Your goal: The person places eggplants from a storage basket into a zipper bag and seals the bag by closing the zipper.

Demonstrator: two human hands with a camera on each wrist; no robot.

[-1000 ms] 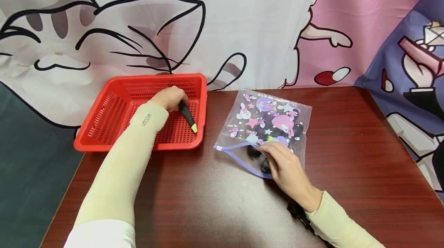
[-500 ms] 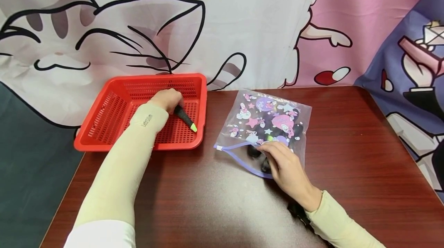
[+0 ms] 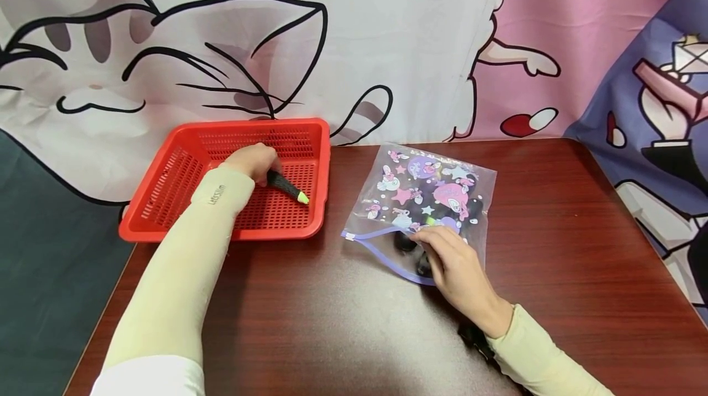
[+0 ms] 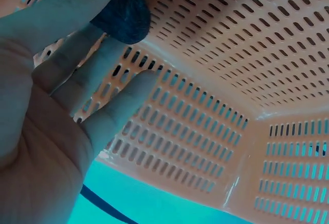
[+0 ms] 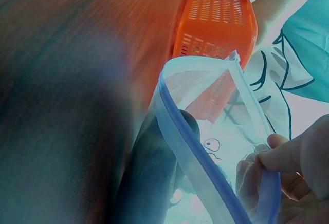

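Note:
My left hand (image 3: 251,161) is inside the red plastic basket (image 3: 276,234). It pinches a black tapered stick with a yellow-green tip (image 3: 284,184), which slants down to the right over the basket floor. In the left wrist view, thumb and fingers hold the dark, rough-surfaced rounded end (image 4: 126,16). My right hand (image 3: 461,273) pinches the upper edge of a clear printed zip bag (image 3: 395,196) and keeps its purple-rimmed mouth parted. Black items (image 3: 405,242) lie inside the bag; one shows as a dark cylinder (image 5: 154,167) in the right wrist view.
The basket stands at the back left of the brown wooden table (image 3: 310,322), close to a cartoon-printed curtain (image 3: 420,45). A white slider (image 3: 349,236) sits at the left end of the bag's zip. A black strap or device (image 3: 475,340) is under the right wrist.
My left hand has moved left within the basket, bringing the black stick along; the stick now lies at a flatter slant. My right hand and the bag stay in place.

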